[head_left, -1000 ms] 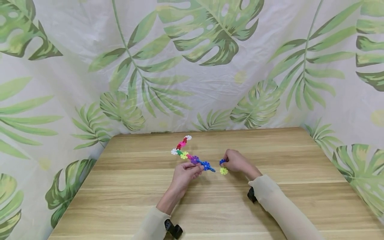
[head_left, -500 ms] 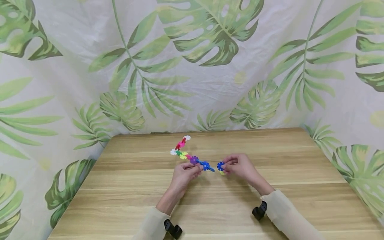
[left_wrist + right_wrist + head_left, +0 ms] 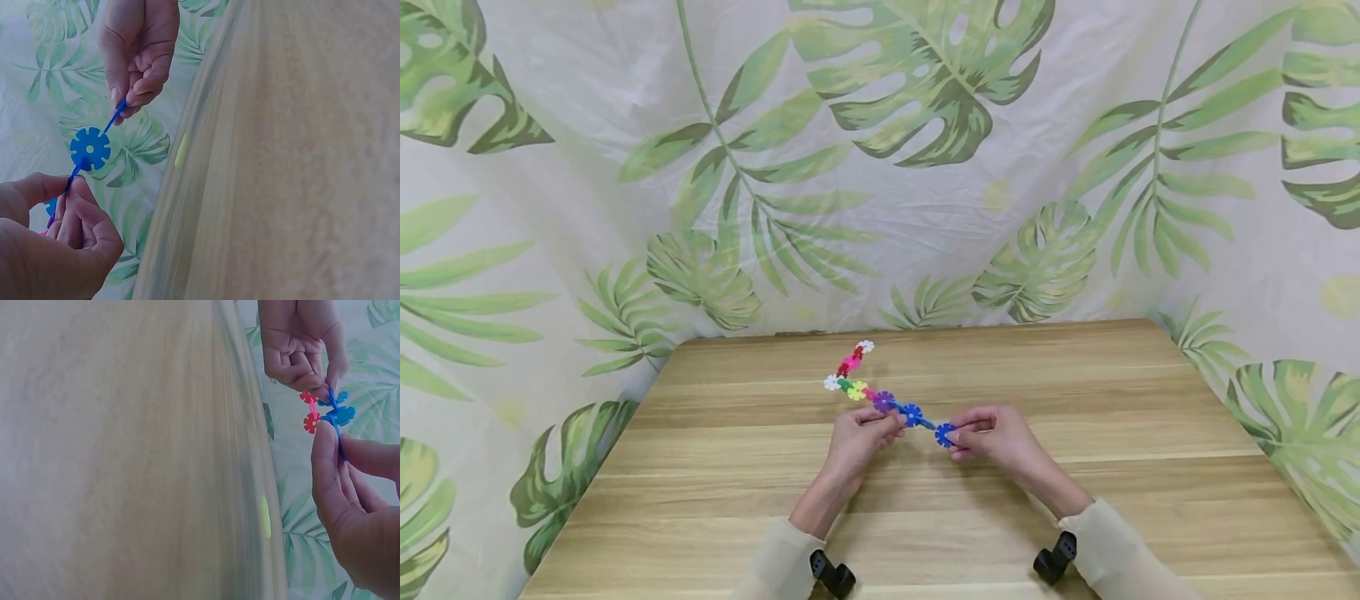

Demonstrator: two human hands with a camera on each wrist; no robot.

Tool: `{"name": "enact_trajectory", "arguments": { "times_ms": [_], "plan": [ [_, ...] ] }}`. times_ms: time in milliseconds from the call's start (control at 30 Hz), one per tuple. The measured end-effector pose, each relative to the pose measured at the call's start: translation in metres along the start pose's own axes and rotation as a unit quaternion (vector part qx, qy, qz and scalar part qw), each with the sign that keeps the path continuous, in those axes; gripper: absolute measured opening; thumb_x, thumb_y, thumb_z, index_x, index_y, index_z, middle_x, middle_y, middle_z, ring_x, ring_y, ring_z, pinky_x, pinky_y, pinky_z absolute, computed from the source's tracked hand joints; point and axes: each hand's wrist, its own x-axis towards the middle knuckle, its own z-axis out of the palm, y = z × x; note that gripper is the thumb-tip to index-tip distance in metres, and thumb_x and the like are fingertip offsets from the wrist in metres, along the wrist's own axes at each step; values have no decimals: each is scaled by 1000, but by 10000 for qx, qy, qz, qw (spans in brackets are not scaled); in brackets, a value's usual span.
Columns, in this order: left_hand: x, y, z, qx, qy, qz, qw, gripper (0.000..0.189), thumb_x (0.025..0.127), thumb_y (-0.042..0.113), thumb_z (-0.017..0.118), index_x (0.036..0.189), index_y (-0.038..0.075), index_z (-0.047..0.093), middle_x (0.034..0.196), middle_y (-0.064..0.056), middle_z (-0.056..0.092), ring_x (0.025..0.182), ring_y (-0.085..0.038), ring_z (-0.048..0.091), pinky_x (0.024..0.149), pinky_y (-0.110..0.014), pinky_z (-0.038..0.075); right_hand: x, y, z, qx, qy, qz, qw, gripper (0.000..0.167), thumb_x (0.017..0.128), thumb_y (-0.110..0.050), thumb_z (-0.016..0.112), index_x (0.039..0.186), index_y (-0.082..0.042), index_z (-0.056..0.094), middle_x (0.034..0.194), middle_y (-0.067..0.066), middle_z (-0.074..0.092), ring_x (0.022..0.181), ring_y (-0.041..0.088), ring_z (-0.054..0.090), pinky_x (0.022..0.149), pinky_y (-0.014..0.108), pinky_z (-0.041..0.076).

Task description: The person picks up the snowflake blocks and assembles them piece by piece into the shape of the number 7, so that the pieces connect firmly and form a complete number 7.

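Note:
A chain of slotted plastic snowflake discs (image 3: 857,390) in white, red, pink, green, yellow, purple and blue runs in a bent line across the head view. My left hand (image 3: 865,437) pinches it between thumb and fingers near its blue end. Thumb and fingers of my right hand (image 3: 1000,437) pinch a dark blue snowflake disc (image 3: 945,435). In the left wrist view this disc (image 3: 115,115) shows edge-on, its lower edge right at the rim of the chain's blue end disc (image 3: 90,149). Red discs of the chain (image 3: 310,423) show behind the fingers in the right wrist view.
A loose yellow disc (image 3: 181,150) lies on the wooden table (image 3: 775,483); in the head view the right hand and blue disc hide it. A leaf-patterned cloth (image 3: 925,217) hangs behind the table. Each wrist wears a black camera (image 3: 1055,558).
My right hand lifted the dark blue disc from beside the yellow one and brought it left and nearer, to the chain's end. My left hand and the chain barely moved.

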Motion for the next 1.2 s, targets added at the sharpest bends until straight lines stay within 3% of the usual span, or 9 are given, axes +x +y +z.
{"name": "enact_trajectory", "arguments": {
  "times_ms": [300, 533, 867, 1200],
  "plan": [
    [1, -1, 0, 30, 16, -31, 10000, 24, 93, 15, 80, 110, -3, 77, 95, -11, 81, 84, -12, 74, 82, -29, 62, -1, 2, 4, 286, 89, 111, 9995, 31, 96, 3, 70, 121, 19, 63, 95, 14, 80, 85, 23, 80, 85, 40, 67],
    [0, 0, 0, 65, 17, -10, 10000, 25, 94, 15, 79, 110, -3, 77, 92, -4, 80, 86, -14, 75, 83, -29, 63, 2, 7, 6, 543, 152, 88, 9984, 31, 96, 6, 68, 122, 22, 61, 93, 11, 79, 84, 22, 80, 84, 39, 67],
    [-1, -2, 1, 163, -20, 18, 9999, 24, 93, 16, 80, 110, -2, 77, 93, -7, 81, 84, -12, 74, 84, -31, 63, 2, 8, 10, 797, 156, 129, 9966, 29, 96, 8, 67, 121, 21, 60, 90, 8, 79, 83, 20, 79, 81, 35, 67],
    [0, -4, 0, 221, -14, 4, 9998, 25, 93, 14, 80, 109, -4, 77, 89, -3, 80, 81, -9, 73, 78, -26, 63, 3, 7, 13, 602, 260, 256, 9975, 25, 97, 9, 65, 118, 20, 60, 87, 8, 77, 80, 20, 79, 79, 33, 67]
  ]
}}
